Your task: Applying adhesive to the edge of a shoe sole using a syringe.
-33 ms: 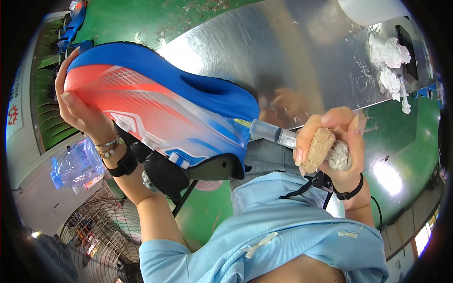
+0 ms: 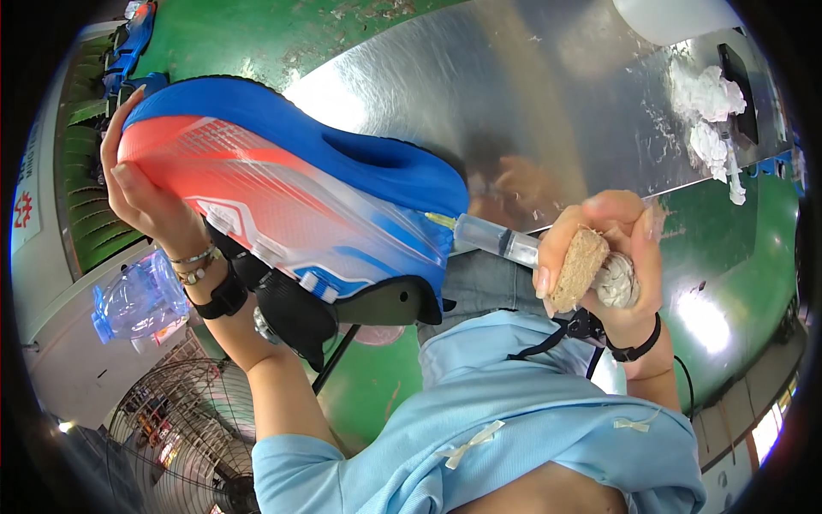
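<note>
Left hand (image 2: pixel 152 201) curled round coral-and-blue mesh shoe (image 2: pixel 282 197), likely steadying it; right hand (image 2: pixel 644 274) closed on clear plastic syringe (image 2: pixel 501 242), rough tan block (image 2: pixel 578 270), whitish wad (image 2: pixel 616 281).

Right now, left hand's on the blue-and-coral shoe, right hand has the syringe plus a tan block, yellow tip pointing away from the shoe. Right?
One fix: the syringe's yellow tip points toward the shoe, as the head view shows. The left hand, right hand and tan block are as you said.
</note>
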